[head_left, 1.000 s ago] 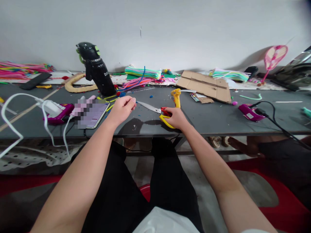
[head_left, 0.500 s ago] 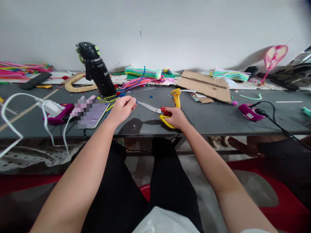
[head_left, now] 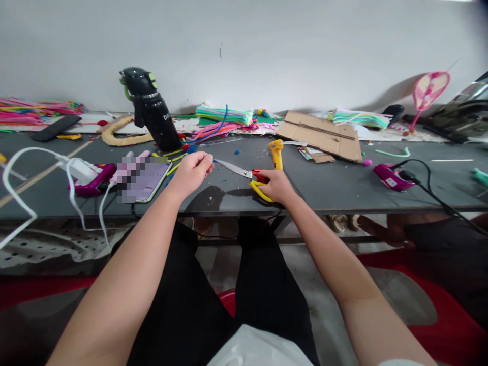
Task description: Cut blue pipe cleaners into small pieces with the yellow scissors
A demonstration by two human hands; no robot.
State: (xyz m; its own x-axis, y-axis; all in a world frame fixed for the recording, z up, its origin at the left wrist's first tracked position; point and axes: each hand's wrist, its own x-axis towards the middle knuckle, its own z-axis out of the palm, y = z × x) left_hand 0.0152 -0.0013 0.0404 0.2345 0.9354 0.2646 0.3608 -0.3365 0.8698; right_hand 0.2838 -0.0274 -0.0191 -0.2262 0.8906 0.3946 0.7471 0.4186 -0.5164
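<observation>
My right hand [head_left: 275,185] is wrapped round the red and yellow handles of a pair of scissors [head_left: 238,170] above the grey table. The blades point left, and their tips come close to the fingertips of my left hand [head_left: 195,170]. That hand is closed in a pinch. A small blue piece [head_left: 215,161], perhaps fuzzy wire, shows between its fingertips and the blade tips; the rest is hidden by the fingers. Just behind my right hand a yellow glue gun [head_left: 276,152] stands on the table.
A black bottle [head_left: 158,114] stands behind my left hand, near a phone [head_left: 154,178]. Purple power sockets [head_left: 394,178] with cables lie to the right, others to the left. Bundles of pipe cleaners [head_left: 224,114] and cardboard [head_left: 320,134] line the wall. A person's leg shows at right.
Both hands and the scissors hold almost the same position. Only the camera view has shifted very slightly.
</observation>
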